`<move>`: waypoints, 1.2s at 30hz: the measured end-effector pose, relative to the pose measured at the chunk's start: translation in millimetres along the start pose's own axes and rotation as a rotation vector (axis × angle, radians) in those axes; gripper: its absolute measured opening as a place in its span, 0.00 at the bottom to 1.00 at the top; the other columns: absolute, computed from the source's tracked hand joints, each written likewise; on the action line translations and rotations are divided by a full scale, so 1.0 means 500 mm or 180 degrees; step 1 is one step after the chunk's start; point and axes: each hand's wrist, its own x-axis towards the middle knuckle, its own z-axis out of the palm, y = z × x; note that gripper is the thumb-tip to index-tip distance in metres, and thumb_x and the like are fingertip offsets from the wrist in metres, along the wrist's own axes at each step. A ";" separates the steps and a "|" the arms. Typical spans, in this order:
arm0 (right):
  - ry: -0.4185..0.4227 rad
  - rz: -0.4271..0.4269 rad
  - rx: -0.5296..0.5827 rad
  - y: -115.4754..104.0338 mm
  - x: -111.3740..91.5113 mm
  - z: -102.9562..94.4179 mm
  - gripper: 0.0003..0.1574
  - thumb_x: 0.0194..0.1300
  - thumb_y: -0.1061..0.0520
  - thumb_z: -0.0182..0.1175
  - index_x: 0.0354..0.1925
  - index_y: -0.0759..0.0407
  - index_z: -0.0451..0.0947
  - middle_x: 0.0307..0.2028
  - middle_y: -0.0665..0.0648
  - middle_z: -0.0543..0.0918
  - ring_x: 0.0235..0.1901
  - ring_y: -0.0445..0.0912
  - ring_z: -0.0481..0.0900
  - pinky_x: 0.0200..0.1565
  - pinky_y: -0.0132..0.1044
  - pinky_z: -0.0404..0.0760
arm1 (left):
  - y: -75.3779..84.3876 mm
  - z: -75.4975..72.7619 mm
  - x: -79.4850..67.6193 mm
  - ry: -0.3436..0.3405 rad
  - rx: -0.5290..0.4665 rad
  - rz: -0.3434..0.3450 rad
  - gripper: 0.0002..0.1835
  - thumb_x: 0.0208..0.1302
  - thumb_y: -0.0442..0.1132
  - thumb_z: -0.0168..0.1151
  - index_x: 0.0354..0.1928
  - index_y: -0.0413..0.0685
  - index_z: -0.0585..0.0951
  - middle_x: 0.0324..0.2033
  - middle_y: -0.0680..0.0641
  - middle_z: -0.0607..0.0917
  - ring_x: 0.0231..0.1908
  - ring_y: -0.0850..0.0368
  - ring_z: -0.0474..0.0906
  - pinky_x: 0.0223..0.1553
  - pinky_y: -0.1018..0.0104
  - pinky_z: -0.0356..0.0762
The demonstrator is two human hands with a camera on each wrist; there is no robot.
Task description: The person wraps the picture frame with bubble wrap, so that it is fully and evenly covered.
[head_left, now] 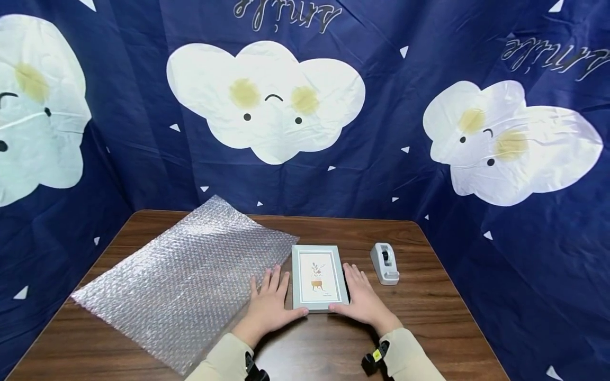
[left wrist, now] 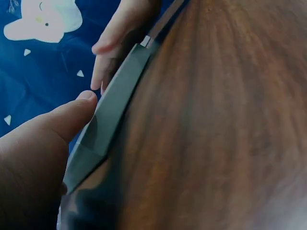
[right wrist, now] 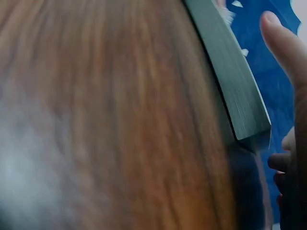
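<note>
A pale grey-green picture frame (head_left: 296, 275) with a potted-plant print lies face up on the wooden table, between both hands. At its left side is the left hand (head_left: 269, 304), fingers spread and straight, the thumb at the frame's near left corner. The right hand (head_left: 362, 301) lies along the right side with its thumb over the near right corner. In the left wrist view the left thumb (left wrist: 79, 110) is close against the frame's edge (left wrist: 112, 105). The right wrist view shows the right thumb (right wrist: 283, 45) raised beside the frame's side (right wrist: 232, 76).
A large sheet of bubble wrap (head_left: 186, 280) covers the table's left part, reaching under or beside the left hand. A white tape dispenser (head_left: 384, 263) stands right of the frame. Behind the wooden table (head_left: 429, 317) hangs a blue cloth (head_left: 305, 185) with clouds.
</note>
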 end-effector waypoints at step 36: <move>0.0223 0.0246 -0.0217 -0.030 -0.030 0.056 0.81 0.49 0.14 0.61 0.80 0.64 0.46 0.79 0.63 0.50 0.79 0.57 0.44 0.76 0.59 0.44 | 0.002 0.033 0.007 0.0267 -0.0036 0.0198 0.73 0.43 0.86 0.57 0.77 0.34 0.56 0.77 0.37 0.57 0.78 0.39 0.42 0.71 0.29 0.25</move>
